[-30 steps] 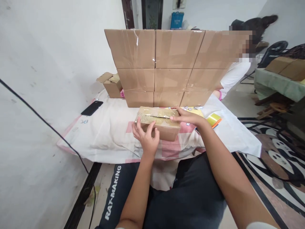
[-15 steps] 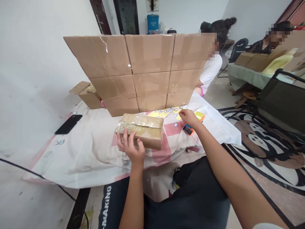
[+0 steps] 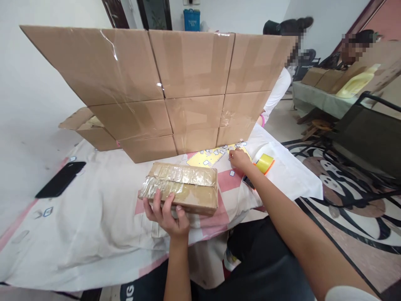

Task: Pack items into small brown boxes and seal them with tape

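Note:
A small cardboard box (image 3: 188,190), wrapped in shiny clear tape along its top, lies on the cloth-covered table in front of me. My left hand (image 3: 169,215) grips its near left side, fingers spread over the front top edge. To the right of the box, my right hand (image 3: 239,159) hovers low over or rests on the cloth beside a yellow printed patch; I cannot tell which. Its fingers are curled closed, and anything inside them is hidden. A tape dispenser with a yellow roll (image 3: 265,163) lies partly behind my right forearm.
A wide divided cardboard panel (image 3: 194,83) stands behind the box. An open carton (image 3: 97,136) and a black phone (image 3: 61,179) are on the left. Another person's white sleeve (image 3: 278,94) shows behind the panel. A dark chair (image 3: 369,138) stands at right.
The view has moved closer to the table. My right hand has shifted left, its forearm now covering part of the tape dispenser. My left hand stays on the box.

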`<act>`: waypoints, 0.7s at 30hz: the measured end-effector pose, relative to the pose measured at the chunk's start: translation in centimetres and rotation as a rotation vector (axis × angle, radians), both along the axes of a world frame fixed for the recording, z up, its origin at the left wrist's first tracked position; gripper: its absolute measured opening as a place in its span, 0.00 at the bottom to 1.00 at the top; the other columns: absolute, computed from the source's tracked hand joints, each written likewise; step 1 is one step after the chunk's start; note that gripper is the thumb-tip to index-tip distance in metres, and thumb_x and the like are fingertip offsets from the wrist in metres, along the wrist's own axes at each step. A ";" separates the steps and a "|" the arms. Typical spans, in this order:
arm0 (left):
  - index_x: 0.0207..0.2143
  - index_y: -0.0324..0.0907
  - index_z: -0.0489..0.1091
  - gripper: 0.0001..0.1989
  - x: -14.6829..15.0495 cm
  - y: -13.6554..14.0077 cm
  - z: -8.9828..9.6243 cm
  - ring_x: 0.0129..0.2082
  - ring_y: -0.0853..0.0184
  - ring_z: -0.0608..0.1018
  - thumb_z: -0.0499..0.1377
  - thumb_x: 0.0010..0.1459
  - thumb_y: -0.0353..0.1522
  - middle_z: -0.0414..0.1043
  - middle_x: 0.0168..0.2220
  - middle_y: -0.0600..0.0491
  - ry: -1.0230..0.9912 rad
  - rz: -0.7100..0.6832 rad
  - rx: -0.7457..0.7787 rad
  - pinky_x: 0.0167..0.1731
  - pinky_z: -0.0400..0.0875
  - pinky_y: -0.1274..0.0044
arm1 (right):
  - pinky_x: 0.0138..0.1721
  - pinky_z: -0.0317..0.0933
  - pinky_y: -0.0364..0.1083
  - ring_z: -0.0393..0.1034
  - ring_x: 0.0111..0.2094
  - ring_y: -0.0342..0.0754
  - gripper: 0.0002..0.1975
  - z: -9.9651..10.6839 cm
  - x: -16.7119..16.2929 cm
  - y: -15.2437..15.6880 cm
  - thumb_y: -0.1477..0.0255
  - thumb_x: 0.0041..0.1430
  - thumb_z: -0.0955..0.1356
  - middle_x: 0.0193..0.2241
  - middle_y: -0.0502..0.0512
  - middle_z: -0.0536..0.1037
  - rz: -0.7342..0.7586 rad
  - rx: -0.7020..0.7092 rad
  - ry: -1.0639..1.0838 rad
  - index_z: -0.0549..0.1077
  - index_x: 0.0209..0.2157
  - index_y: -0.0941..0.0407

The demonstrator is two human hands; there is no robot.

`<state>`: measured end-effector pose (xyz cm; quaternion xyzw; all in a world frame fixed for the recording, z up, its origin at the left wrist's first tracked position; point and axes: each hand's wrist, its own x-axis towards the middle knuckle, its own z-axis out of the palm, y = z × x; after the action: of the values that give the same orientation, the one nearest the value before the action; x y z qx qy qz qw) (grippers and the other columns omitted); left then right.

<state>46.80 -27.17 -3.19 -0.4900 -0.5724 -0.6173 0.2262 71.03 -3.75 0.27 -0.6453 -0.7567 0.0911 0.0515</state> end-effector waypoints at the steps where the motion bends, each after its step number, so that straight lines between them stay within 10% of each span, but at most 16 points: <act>1: 0.50 0.42 0.73 0.16 0.0 0.0 0.0 0.71 0.46 0.54 0.56 0.60 0.31 0.66 0.63 0.43 0.007 0.002 0.010 0.67 0.48 0.51 | 0.45 0.61 0.50 0.68 0.50 0.58 0.09 -0.1 0.3 -0.1 0.77 0.60 0.64 0.47 0.67 0.75 0.002 0.010 0.018 0.76 0.37 0.58; 12: 0.49 0.41 0.72 0.16 0.2 0.0 -0.2 0.71 0.47 0.52 0.55 0.60 0.33 0.64 0.65 0.43 -0.035 -0.003 0.000 0.67 0.48 0.50 | 0.44 0.62 0.46 0.72 0.47 0.53 0.22 0.0 2.1 -3.3 0.81 0.62 0.61 0.50 0.63 0.77 0.045 0.081 0.120 0.67 0.57 0.59; 21: 0.50 0.42 0.72 0.16 0.2 -0.1 -0.1 0.72 0.45 0.51 0.55 0.60 0.34 0.63 0.66 0.45 -0.046 -0.011 0.004 0.67 0.46 0.49 | 0.41 0.63 0.45 0.73 0.47 0.52 0.13 1.5 1.4 -4.3 0.76 0.63 0.64 0.54 0.62 0.71 0.173 0.018 0.001 0.77 0.47 0.58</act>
<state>47.04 -27.23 -3.33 -0.4783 -0.5736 -0.6308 0.2107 72.47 -8.03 1.75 -0.5772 -0.8103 0.0884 0.0497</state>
